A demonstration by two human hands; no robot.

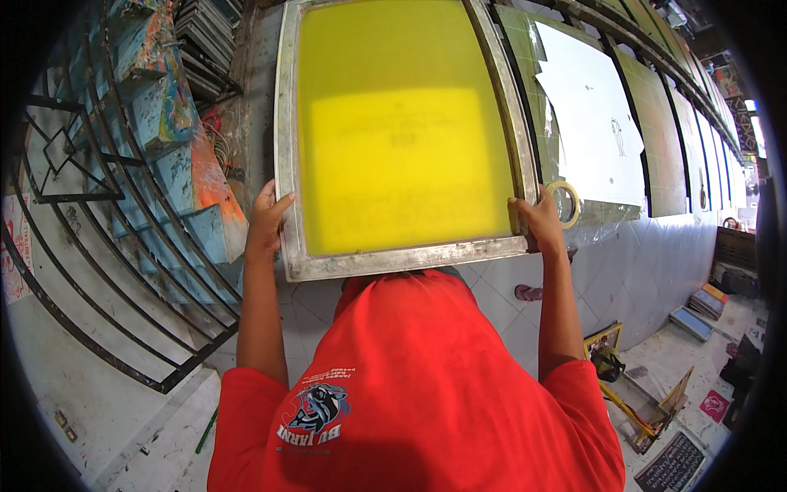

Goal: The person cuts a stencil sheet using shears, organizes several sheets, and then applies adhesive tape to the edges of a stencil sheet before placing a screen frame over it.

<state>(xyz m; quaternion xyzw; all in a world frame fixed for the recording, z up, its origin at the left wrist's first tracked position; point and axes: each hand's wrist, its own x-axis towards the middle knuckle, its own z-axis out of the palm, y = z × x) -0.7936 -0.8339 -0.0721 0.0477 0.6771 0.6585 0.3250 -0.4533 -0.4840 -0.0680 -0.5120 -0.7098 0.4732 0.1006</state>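
tiled wall behind, left hand (266, 220) and right hand (537, 220) each clamp the yellow screen frame (402, 131), palms hidden.

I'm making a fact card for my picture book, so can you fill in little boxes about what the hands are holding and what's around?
Held thing: screen printing frame, grey metal border, yellow mesh, tilted up
Left hand: grips the frame's lower left side
Right hand: grips the frame's lower right corner
Near right hand: roll of tape
Behind: white sheet on a long table
Left side: black metal grille, paint-stained frames
Clothing: red shirt
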